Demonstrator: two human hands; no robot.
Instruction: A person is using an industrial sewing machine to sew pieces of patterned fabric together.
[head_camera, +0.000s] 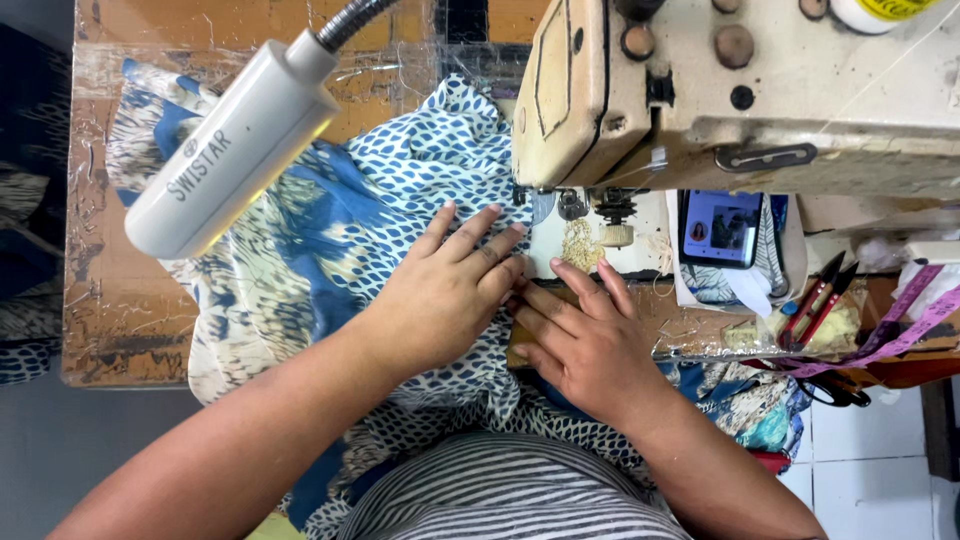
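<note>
My left hand (450, 290) lies flat, fingers spread, on blue-and-cream patterned fabric (330, 230) that covers the wooden sewing table (120, 310). My right hand (585, 340) rests beside it, fingers stretched toward the needle area (575, 215) of the cream sewing machine (740, 90), pressing the fabric edge against the table. The fingertips of the two hands touch. The cloth drapes off the table's front edge onto my lap.
A white gooseneck lamp (235, 145) hangs over the table's left part. A phone (722, 228) with a lit screen stands right of the needle. Red-handled snips (815, 300), a purple measuring tape (900, 325) and black scissors (835, 390) lie at the right.
</note>
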